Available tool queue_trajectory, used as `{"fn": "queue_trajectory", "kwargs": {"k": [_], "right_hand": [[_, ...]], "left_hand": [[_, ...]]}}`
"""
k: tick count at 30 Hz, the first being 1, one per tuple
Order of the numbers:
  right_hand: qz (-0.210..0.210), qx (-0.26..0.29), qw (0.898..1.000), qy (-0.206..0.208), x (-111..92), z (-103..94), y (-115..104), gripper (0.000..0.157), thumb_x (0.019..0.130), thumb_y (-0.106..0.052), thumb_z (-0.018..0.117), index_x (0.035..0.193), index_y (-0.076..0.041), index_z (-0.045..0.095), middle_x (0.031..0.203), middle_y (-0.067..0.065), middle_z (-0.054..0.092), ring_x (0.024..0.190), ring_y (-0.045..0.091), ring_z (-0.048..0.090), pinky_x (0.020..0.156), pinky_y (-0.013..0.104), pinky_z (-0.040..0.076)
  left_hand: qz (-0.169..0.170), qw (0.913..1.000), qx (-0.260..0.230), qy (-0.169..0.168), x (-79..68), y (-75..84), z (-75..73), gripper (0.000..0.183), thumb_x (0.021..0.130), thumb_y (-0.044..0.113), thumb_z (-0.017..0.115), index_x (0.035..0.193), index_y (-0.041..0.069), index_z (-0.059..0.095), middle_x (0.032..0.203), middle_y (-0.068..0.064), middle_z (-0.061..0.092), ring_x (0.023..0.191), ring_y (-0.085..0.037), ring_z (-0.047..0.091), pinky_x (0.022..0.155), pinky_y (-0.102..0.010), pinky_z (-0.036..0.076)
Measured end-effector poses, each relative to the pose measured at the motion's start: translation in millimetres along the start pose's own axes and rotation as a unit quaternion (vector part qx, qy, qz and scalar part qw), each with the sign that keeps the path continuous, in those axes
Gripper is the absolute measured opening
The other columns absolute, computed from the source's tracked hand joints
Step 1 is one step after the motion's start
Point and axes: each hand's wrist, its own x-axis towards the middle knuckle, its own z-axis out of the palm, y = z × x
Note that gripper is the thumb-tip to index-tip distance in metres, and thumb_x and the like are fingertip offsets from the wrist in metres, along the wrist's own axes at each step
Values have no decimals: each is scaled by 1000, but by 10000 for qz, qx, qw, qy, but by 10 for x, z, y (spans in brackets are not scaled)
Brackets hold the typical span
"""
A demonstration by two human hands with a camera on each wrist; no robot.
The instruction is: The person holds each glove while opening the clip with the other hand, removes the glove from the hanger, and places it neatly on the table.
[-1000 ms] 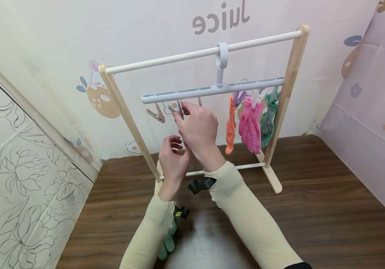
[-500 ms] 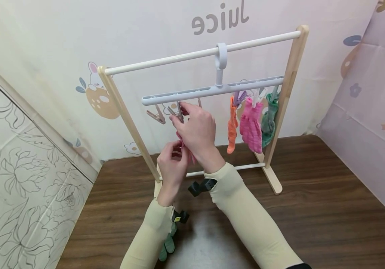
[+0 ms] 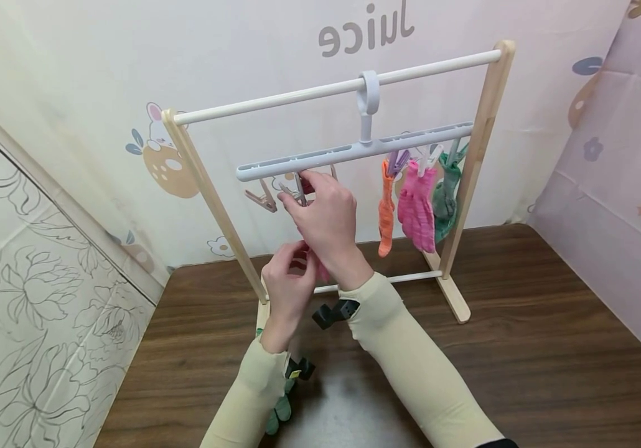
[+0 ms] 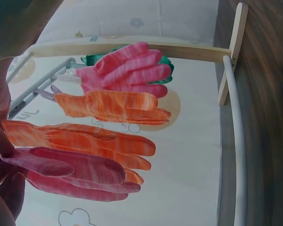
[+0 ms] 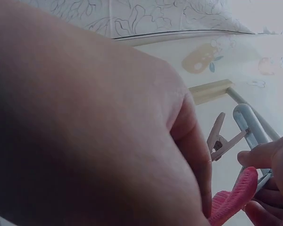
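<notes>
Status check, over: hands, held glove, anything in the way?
Right hand pinching grey clip on hanger. Left hand holding pink glove; clipped or not, can't tell. In the way: right hand partly blocks glove in head view.

Hanger (image 3: 365, 149) on rack (image 3: 298, 96), gloves (image 3: 417, 208) beneath

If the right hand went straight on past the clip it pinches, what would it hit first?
Probably the left part of the hanger bar, just ahead of the right hand in the head view; depth is unclear, so the hand might pass beneath.
</notes>
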Motion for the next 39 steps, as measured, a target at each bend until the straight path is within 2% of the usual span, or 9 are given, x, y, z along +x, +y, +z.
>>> {"fn": "queue_trajectory", "kwargs": {"k": [7,10,16,20,25,28,34,39], "right_hand": [[32,113,9998,137,-14,-17,-10,33,83,-25,81,108,-6,74,92,5,68,85,15,66,74,33,51],[23,212,9997,154,-22,-30,-21,32,83,-24,81,108,-5,73,90,4,68,84,14,65,74,30,52],[-75,346,9991,213,-40,-47,-43,27,83,-22,80,103,-5,72,88,4,68,82,13,65,69,25,54],[-137,491,9983,295,-41,-47,-50,24,83,-20,80,99,-4,71,88,5,67,82,14,65,67,28,57],[-166,618,9973,354,-37,-57,-65,20,83,-18,79,95,-4,71,86,5,66,81,14,65,66,28,57],[-162,708,9968,344,-36,-67,-65,18,83,-17,79,94,-4,72,86,5,66,80,13,64,66,26,57],[-147,857,9957,309,-28,-87,-51,17,84,-16,79,94,-3,73,86,5,67,79,13,65,66,22,55],[-176,954,9948,301,-17,-101,-41,17,84,-15,79,94,-3,74,86,5,68,79,13,66,67,22,56]], "left_hand": [[-85,9997,-99,185,87,290,-85,11,79,-14,69,89,-9,70,79,-20,69,61,-31,66,52,-48,57],[-94,9996,-146,235,95,314,-109,12,78,-15,68,88,-10,70,79,-21,69,60,-33,66,51,-51,56],[-257,9993,-157,234,100,322,-129,13,80,-12,70,93,-9,70,82,-21,70,63,-32,67,53,-50,57],[-359,9991,-103,205,131,344,-125,13,82,-9,71,95,-8,70,83,-20,71,66,-31,68,55,-49,58],[-303,9990,-133,303,172,369,-126,8,82,-11,69,90,-9,70,80,-20,70,65,-32,68,56,-49,58],[-243,9989,-121,373,164,328,-118,7,81,-12,68,88,-9,70,79,-20,70,63,-32,68,55,-48,58],[-297,9989,-153,336,65,47,-65,7,84,-5,72,91,-3,72,84,-15,73,64,-26,69,59,-43,59],[-336,9986,-269,312,31,-18,-79,7,88,6,73,93,2,75,86,-8,74,66,-20,69,61,-36,59]]}}
